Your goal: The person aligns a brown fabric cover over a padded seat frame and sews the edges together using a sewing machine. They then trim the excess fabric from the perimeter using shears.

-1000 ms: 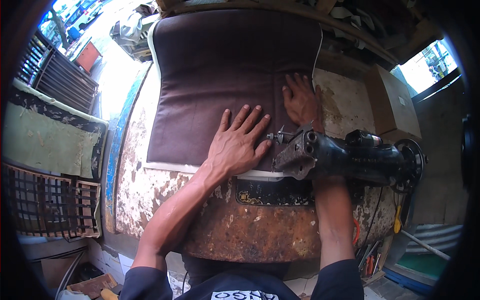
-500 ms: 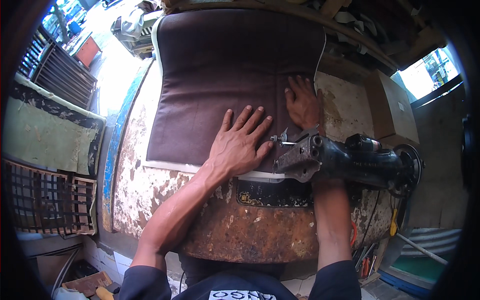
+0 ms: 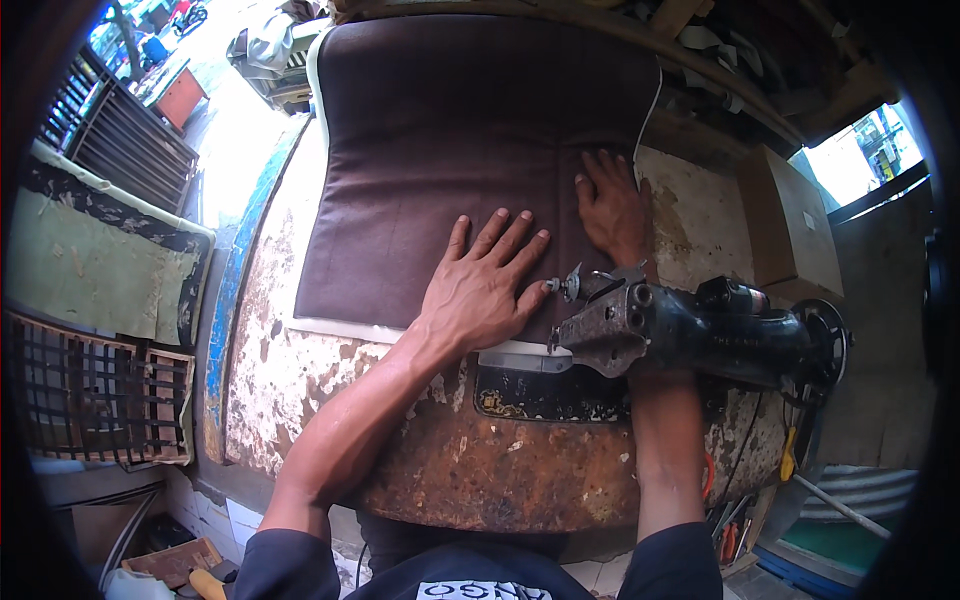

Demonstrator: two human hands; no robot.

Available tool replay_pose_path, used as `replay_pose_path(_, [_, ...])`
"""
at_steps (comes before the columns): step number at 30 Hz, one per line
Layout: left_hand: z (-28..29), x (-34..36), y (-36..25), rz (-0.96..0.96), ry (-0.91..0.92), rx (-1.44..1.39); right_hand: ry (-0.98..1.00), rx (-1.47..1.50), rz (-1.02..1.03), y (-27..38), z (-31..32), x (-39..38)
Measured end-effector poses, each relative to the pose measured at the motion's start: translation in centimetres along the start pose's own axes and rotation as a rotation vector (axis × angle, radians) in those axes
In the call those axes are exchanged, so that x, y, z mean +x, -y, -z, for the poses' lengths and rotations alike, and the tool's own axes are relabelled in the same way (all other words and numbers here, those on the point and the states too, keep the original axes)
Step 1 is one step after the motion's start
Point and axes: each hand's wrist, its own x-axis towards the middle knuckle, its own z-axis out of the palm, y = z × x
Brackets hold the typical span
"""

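Note:
A large dark brown sheet of upholstery material (image 3: 430,180) with a pale edge lies over the worn table. My left hand (image 3: 480,285) rests flat on its near part, fingers spread. Farther right, my right hand (image 3: 612,208) also lies flat on the sheet near its right border, the fingers stretched out. My right forearm passes beneath the arm of a black sewing machine (image 3: 715,330). The machine's needle end stands over the sheet's near edge, just right of my left hand; the needle itself is hard to make out.
The worn wooden table (image 3: 500,470) has flaking paint and a blue left edge. A cardboard box (image 3: 790,225) stands behind the machine. Seat frames with webbing (image 3: 95,390) lean at the left. Hand tools (image 3: 733,530) hang low at the right, beside a yellow-handled tool (image 3: 788,455).
Both hands stay flat on the sheet in nearly the same places. The whole view has shifted slightly, and a thread-tension part of the machine looks turned.

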Motion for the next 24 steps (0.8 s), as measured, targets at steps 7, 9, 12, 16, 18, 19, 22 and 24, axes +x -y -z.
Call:
replay_pose_path(7, [0.2,0.5,-0.2,-0.021,-0.034,-0.036,-0.161,0.027,0.077,-0.1,2.8,-5.1])
replay_pose_path(9, [0.0,-0.5,0.7,0.022,-0.003,-0.046,0.024,0.111,0.176,2.0,8.1,-11.4])
replay_pose_path(12, [-0.2,-0.4,0.1,0.014,-0.023,-0.063,0.133,0.445,0.158,4.5,21.5,-19.7])
replay_pose_path(16, [-0.3,-0.4,0.0,0.021,-0.038,-0.067,-0.683,0.170,-0.491,-5.6,30.9,-17.7])
replay_pose_path(18, [0.3,-0.4,0.2,0.013,-0.078,-0.064,-0.562,-0.064,-0.376,-15.3,30.8,-12.5])
replay_pose_path(19, [0.1,-0.1,-0.2,-0.006,-0.069,-0.072,-0.266,0.070,-0.575,-18.9,30.2,-12.2])
replay_pose_path(22, [-0.1,0.0,0.3,-0.001,-0.060,-0.115,0.140,0.211,-0.771,-21.3,30.3,-13.0])
replay_pose_path(24, [0.0,-0.4,1.9,-0.007,-0.100,-0.282,0.030,0.295,-0.730,-21.2,29.3,-16.9])
